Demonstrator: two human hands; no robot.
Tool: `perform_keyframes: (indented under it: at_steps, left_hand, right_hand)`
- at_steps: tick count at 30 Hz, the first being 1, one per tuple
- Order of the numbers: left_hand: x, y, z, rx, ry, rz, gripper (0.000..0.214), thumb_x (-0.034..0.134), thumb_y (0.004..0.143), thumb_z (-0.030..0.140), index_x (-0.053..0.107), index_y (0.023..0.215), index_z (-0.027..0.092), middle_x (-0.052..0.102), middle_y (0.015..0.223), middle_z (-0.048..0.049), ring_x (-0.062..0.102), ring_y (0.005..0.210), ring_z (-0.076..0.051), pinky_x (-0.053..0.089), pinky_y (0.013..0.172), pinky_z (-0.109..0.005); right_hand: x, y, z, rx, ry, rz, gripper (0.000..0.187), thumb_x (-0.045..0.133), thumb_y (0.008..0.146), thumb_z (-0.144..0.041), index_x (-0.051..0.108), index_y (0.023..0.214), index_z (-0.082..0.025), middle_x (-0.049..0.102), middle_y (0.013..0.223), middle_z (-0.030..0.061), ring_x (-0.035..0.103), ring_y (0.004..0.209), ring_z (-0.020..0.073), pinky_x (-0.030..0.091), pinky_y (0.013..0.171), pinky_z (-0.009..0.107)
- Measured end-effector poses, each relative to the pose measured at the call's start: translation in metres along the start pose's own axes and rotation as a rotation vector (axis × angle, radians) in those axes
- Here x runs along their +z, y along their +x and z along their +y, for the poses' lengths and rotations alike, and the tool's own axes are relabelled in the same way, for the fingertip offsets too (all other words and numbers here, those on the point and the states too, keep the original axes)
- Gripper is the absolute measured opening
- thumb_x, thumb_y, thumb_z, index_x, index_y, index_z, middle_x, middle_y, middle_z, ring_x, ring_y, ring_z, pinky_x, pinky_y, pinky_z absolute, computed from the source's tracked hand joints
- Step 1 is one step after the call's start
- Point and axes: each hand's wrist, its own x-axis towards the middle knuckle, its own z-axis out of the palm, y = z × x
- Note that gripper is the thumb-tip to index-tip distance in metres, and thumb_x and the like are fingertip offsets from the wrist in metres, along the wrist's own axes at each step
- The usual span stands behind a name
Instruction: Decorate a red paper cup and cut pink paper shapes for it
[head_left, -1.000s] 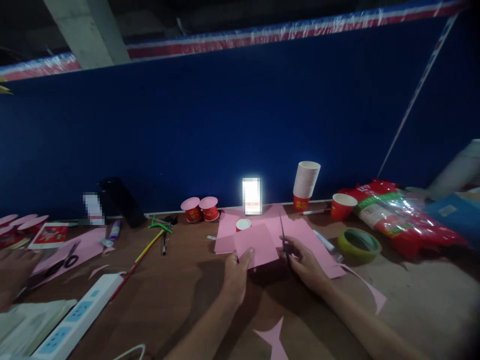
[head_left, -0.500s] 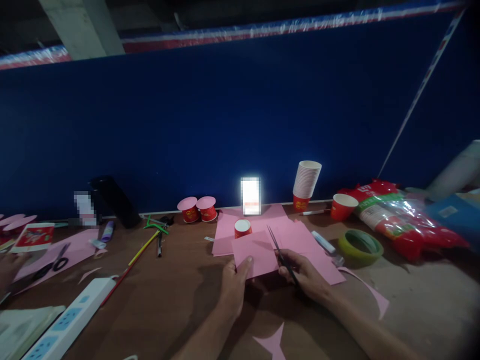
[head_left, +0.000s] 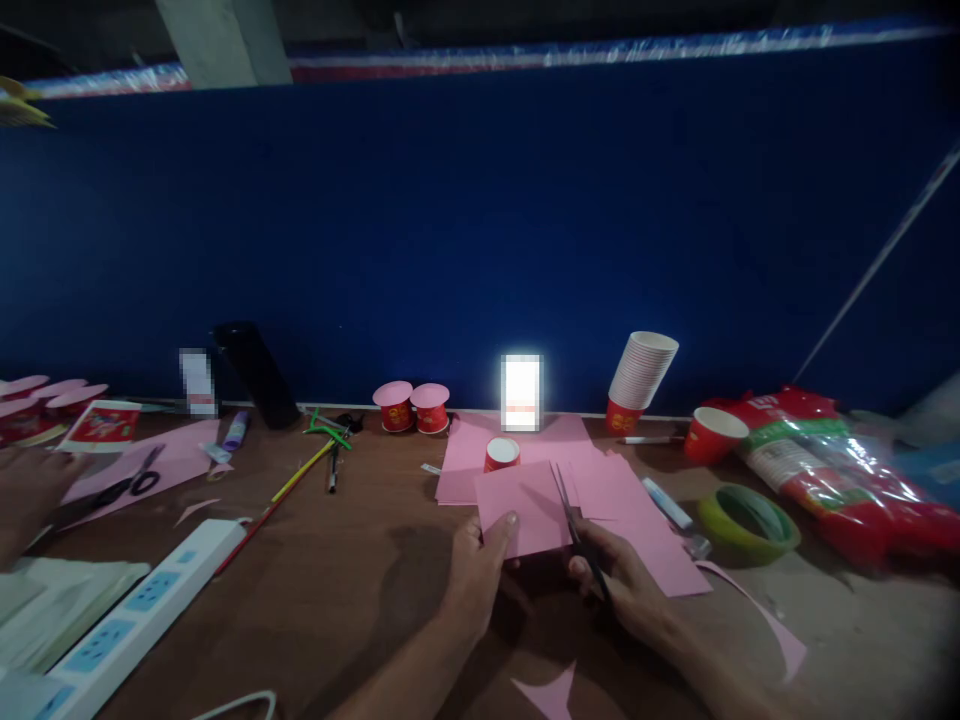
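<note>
My left hand (head_left: 484,560) pinches a square of pink paper (head_left: 523,508) by its lower left, thumb on top. In my right hand (head_left: 615,570) is a pair of scissors (head_left: 568,500) with dark handles, its blades pointing up and away along the paper's right edge. Whether the blades touch the paper I cannot tell. Just behind the held square stands a small red paper cup (head_left: 502,453) with a white top, partly hidden by it. More pink sheets (head_left: 465,472) lie underneath and to the right.
A leaning stack of paper cups (head_left: 643,370), a single red cup (head_left: 715,436), green tape (head_left: 748,524) and a red plastic package (head_left: 825,470) stand right. Left are pink-topped cups (head_left: 395,408), a power strip (head_left: 150,610), other scissors (head_left: 131,485) and another person's hand (head_left: 34,490).
The camera view has turned slightly left, so most things sit further right. My hands still hold the paper and scissors; the scissors are now closer to upright along the paper's right edge.
</note>
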Motion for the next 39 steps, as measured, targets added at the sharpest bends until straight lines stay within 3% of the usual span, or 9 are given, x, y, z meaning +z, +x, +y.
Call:
perform_keyframes:
  at_steps: [7, 18, 22, 32, 39]
  left_hand:
    - [0.003, -0.003, 0.008, -0.011, -0.017, 0.016, 0.035, 0.068, 0.067, 0.042, 0.065, 0.076, 0.008, 0.063, 0.062, -0.0048, 0.052, 0.054, -0.012, 0.040, 0.048, -0.021]
    - [0.002, -0.003, 0.008, -0.051, -0.121, -0.028, 0.040, 0.067, 0.069, 0.041, 0.066, 0.092, 0.008, 0.069, 0.074, -0.0085, 0.060, 0.062, -0.016, 0.044, 0.054, -0.024]
    - [0.002, -0.003, 0.009, -0.053, -0.094, -0.006, 0.040, 0.067, 0.069, 0.043, 0.065, 0.089, 0.008, 0.068, 0.073, -0.0086, 0.059, 0.062, -0.015, 0.044, 0.054, -0.024]
    - [0.003, -0.003, 0.006, -0.074, -0.096, 0.010, 0.037, 0.068, 0.068, 0.043, 0.065, 0.083, 0.008, 0.067, 0.068, -0.0072, 0.058, 0.058, -0.015, 0.043, 0.052, -0.024]
    - [0.003, -0.003, 0.005, -0.071, -0.101, 0.009, 0.037, 0.069, 0.066, 0.043, 0.065, 0.079, 0.008, 0.065, 0.064, -0.0059, 0.054, 0.053, -0.012, 0.041, 0.049, -0.023]
  right_hand:
    - [0.001, 0.000, 0.002, -0.048, -0.049, 0.026, 0.032, 0.058, 0.078, -0.040, 0.060, 0.103, -0.020, 0.052, 0.067, -0.0003, 0.046, 0.054, 0.0120, 0.040, 0.047, 0.022]
    - [0.002, -0.001, -0.009, -0.141, -0.152, -0.024, 0.023, 0.058, 0.079, -0.036, 0.060, 0.094, -0.019, 0.052, 0.071, -0.0009, 0.046, 0.064, 0.0143, 0.037, 0.056, 0.023]
    - [0.002, -0.001, -0.008, -0.135, -0.136, -0.025, 0.024, 0.058, 0.080, -0.036, 0.060, 0.096, -0.019, 0.055, 0.075, -0.0004, 0.048, 0.067, 0.0148, 0.038, 0.059, 0.023]
    - [0.000, 0.000, 0.000, -0.097, -0.114, -0.039, 0.029, 0.059, 0.080, -0.034, 0.058, 0.104, -0.017, 0.053, 0.071, -0.0005, 0.042, 0.056, 0.0110, 0.035, 0.048, 0.020]
    - [0.001, 0.000, -0.004, -0.138, -0.114, -0.034, 0.034, 0.058, 0.080, -0.034, 0.058, 0.109, -0.016, 0.056, 0.077, 0.0014, 0.050, 0.070, 0.0160, 0.042, 0.062, 0.025]
